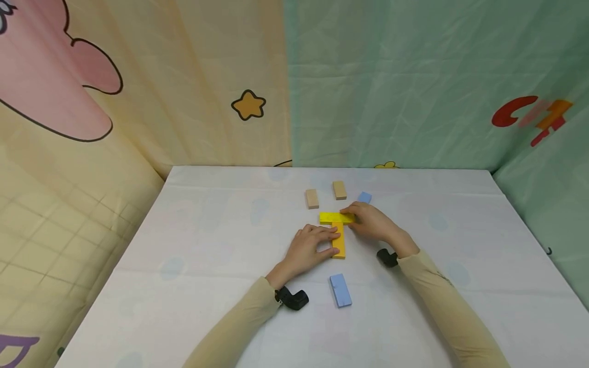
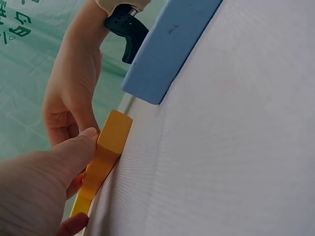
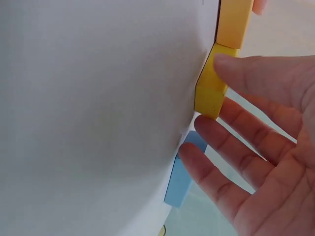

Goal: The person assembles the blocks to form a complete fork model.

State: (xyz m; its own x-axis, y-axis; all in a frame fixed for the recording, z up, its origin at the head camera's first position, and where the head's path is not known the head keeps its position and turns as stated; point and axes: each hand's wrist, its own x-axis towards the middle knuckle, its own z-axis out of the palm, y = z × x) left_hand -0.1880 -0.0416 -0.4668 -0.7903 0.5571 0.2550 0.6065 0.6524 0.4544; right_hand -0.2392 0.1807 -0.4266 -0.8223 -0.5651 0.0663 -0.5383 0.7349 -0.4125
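Two blocks meet in a T on the white table in the head view. Its crossbar is a bright yellow block (image 1: 329, 218) (image 3: 209, 101); an orange-yellow block (image 1: 341, 244) (image 2: 106, 155) forms the stem, its far end against the crossbar. My left hand (image 1: 309, 246) pinches the stem block from the left, thumb near its closer end. At the crossbar's right end, my right hand (image 1: 374, 223) grips the yellow block between thumb and index finger. The right wrist view shows its other fingers spread, close to a blue block (image 3: 181, 179).
Beyond the T lie two plain wooden blocks (image 1: 312, 199). Partly behind my right hand is the far blue block (image 1: 364, 197). Another blue block (image 1: 340, 290) lies closer to me, right of my left wrist. Patterned curtains (image 1: 368, 92) hang behind the table (image 1: 207, 220).
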